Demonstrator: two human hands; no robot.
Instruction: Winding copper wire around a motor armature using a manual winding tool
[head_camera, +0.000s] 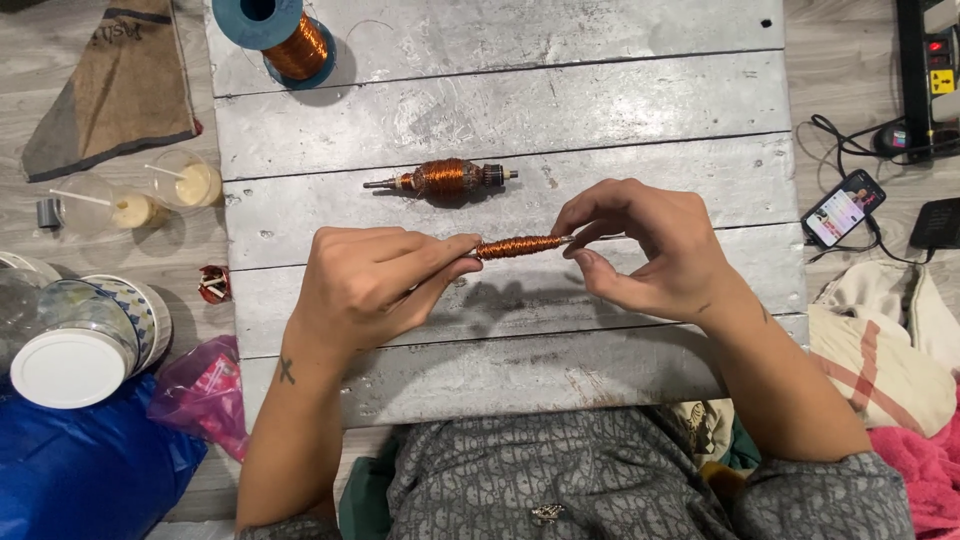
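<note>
My left hand (375, 280) and my right hand (650, 245) hold a thin rod wound with copper wire (520, 246) between them, level above a grey painted wooden board (500, 110). The left fingers pinch its left end, the right fingertips pinch its right end. Just beyond it on the board lies a motor armature with copper windings (445, 178). A spool of copper wire with a blue flange (280, 35) stands at the board's far left corner.
Left of the board are two plastic cups with sticks (150, 195), a brown cloth (120, 80), stacked bowls with a white lid (80, 340) and a pink bag (205, 390). On the right lie a lit phone (843, 208), cables, a power strip (925, 70) and cloths (890, 360).
</note>
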